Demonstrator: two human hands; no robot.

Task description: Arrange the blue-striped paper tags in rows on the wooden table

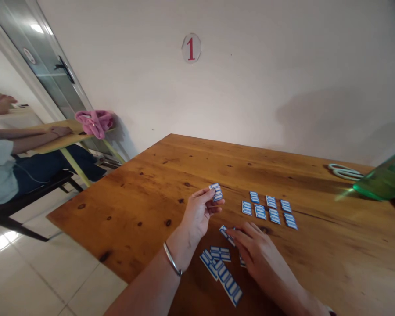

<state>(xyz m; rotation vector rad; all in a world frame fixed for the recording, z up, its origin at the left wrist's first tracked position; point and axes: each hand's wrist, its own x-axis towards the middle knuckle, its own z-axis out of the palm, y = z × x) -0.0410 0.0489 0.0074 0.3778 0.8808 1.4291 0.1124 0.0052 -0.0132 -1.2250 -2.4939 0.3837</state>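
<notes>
My left hand (202, 210) is closed, pinching a small sheet of blue-edged white labels (218, 192) between thumb and fingers above the table. Lower and to the right, my right hand (258, 250) has its fingertips on another label sheet (224, 230) at table level; its thumb is mostly hidden. Several longer label sheets (229, 281) overlap near me, between my forearms. Partly under my right hand lies one more label piece (242, 262). Beyond that hand, several small label pieces (260, 211) are laid out in two rough rows.
The wooden table (158, 175) meets a white wall at the back. At the right stand a green transparent container (386, 177) and a coiled white cable (344, 171). To the left, a person (3, 153) sits at another table bearing a pink cloth item (97, 122).
</notes>
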